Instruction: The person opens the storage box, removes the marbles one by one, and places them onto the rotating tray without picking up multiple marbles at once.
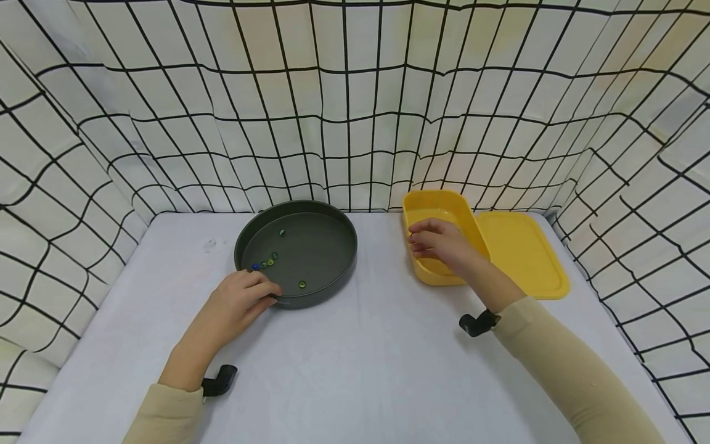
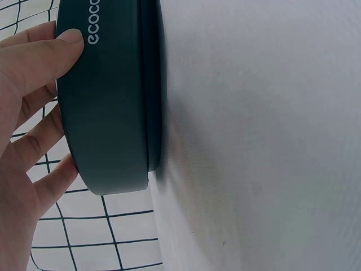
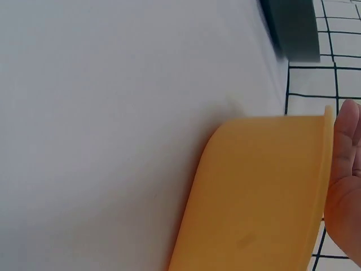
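My left hand (image 1: 240, 303) grips the near-left rim of a round dark green pan (image 1: 316, 246), thumb against the outer wall and fingers over the rim. The left wrist view shows that wall of the pan (image 2: 107, 113) with white lettering. Several small glass marbles (image 1: 270, 262) lie in the pan, mostly on its left side; one green marble (image 1: 302, 284) is apart near the front. Over a yellow rectangular container (image 1: 438, 200) my right hand (image 1: 444, 243) hovers, its fingers loosely extended; no object shows in them. Part of the container's inside is hidden beneath that hand.
A flat yellow lid (image 1: 524, 256) lies right of the container. Both stand on a white-covered table (image 1: 355, 370). Behind and at the sides rises a white cloth wall with a black grid (image 1: 360, 111).
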Motion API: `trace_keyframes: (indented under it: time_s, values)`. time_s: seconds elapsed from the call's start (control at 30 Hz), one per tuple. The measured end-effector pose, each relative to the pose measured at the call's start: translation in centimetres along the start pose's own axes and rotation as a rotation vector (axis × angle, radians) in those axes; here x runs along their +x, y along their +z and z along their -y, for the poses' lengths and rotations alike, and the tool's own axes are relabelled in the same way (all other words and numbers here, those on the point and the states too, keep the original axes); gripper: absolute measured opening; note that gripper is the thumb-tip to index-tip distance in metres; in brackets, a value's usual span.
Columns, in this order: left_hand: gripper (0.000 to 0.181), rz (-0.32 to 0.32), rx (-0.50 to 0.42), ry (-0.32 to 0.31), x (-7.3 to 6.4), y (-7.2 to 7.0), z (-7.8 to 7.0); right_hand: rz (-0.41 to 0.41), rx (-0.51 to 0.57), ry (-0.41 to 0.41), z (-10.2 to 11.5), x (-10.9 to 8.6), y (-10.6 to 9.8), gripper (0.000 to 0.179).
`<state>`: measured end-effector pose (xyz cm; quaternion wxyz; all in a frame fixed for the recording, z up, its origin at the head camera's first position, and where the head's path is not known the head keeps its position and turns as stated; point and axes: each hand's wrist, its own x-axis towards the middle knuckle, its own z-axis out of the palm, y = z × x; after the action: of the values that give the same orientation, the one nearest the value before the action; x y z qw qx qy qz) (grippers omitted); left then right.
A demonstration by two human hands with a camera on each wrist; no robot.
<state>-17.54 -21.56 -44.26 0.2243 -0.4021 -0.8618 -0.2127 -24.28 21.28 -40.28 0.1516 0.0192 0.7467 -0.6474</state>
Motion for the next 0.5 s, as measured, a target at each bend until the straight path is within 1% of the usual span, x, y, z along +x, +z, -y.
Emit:
trace_keyframes:
  time_s: [0.07,0.27,0.4,0.5]
  values:
    - [0.026,0.004,-0.002,-0.006,0.0,0.0,0.0,0.018,0.020,-0.004,0.2,-0.1,0.4,0.038]
    - [0.026,-0.007,-0.011,-0.001,0.0,0.0,0.0,0.053,0.056,-0.016,0.6,-0.2,1.7,0.027]
    - [0.027,-0.012,-0.013,0.003,-0.1,0.1,0.0,0.082,0.085,-0.027,0.8,-0.2,2.6,0.026]
    - [0.027,-0.008,-0.010,-0.002,-0.1,0.1,0.0,0.104,0.126,-0.017,0.9,-0.1,3.5,0.024]
